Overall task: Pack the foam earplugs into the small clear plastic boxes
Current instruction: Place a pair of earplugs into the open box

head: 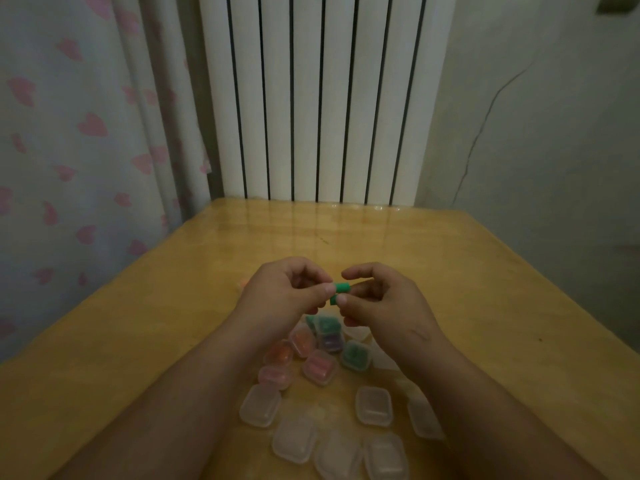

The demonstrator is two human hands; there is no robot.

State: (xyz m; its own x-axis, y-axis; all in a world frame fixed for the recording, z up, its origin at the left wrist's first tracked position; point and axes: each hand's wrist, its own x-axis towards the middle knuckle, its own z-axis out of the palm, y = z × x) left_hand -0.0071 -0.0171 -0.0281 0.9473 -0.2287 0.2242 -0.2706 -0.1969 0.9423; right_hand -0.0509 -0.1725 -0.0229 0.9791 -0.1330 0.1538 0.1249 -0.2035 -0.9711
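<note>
Left hand (284, 294) and right hand (379, 301) each pinch green foam earplugs (341, 287) above small clear boxes (373, 405) on the tabletop (138, 323).

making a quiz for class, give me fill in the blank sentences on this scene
The left hand and right hand pinch ____ foam earplugs.
Behind the table stands a white ____.
The curtain bears pink ____.
Missing: green, radiator, hearts.
</note>
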